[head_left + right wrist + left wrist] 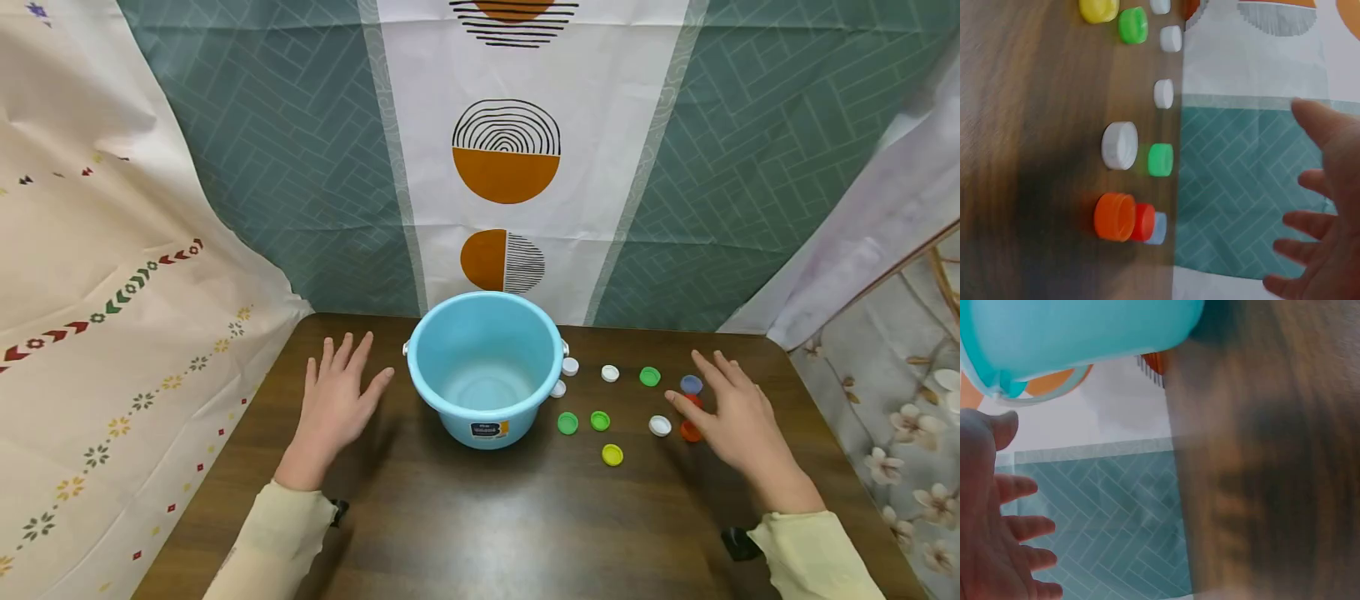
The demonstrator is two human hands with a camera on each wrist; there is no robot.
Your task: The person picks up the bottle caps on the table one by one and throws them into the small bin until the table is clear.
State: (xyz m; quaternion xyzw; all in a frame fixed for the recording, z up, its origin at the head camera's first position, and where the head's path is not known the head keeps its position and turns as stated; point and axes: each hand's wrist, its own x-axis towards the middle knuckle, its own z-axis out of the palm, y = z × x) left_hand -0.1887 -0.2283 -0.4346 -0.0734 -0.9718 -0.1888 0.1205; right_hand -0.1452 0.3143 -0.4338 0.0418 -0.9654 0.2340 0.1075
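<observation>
A light blue bucket [483, 358] stands upright on the brown table, its inside bare in the head view. To its left hovers my left hand [337, 404], fingers spread and holding nothing; the bucket's side [1085, 331] shows above the thumb in the left wrist view. My right hand [731, 421] is held over the right of the table, fingers apart, nothing in it. Below it lie orange [1114, 216], red [1144, 222] and blue [692, 384] bottle caps, partly covered by the hand in the head view. A white cap [660, 426] lies just left of its fingers.
Between bucket and right hand lie more caps: a yellow one [612, 455], several green ones [567, 423] and several white ones [610, 373]. Two white caps sit close beside the bucket's right side. A patterned curtain [645, 167] hangs behind the table [480, 525].
</observation>
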